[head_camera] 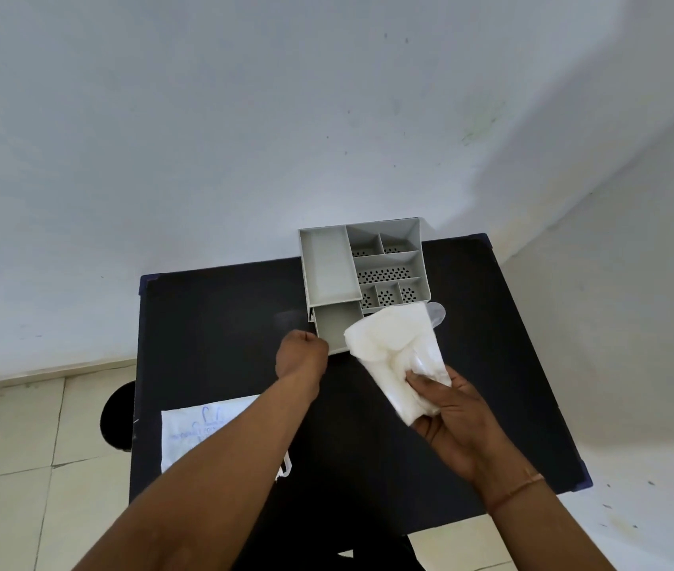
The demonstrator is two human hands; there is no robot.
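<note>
Black table [224, 344] against white wall [244, 117], tiled floor [6, 447]. Left hand [302, 358] fingers curl on grey organizer [327, 261] drawer [337, 323]; right hand [454, 414] fingers grip white packet [392, 352].

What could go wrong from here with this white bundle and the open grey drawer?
The crumpled white bundle in the right hand looks wider than the pulled-out grey drawer, so it may jam or spill over. The left hand grips the drawer's front; a hard pull might slide it out of the grey plastic compartment organizer.
</note>
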